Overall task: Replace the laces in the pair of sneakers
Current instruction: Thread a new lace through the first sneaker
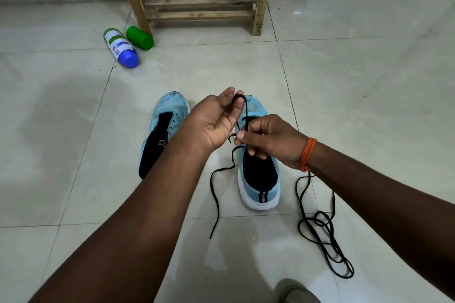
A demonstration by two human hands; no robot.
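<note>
Two light-blue sneakers with black insides stand on the tiled floor. The left sneaker has no lace in it. Over the right sneaker my left hand is raised palm up, with a loop of the black lace hooked over its fingertips. My right hand pinches the same lace just above the eyelets. One end of that lace trails onto the floor left of the shoe. A second black lace lies coiled on the floor to the right.
A wooden rack stands against the far wall. Next to its left leg lie a white bottle with a blue cap and a green container. An orange thread band circles my right wrist.
</note>
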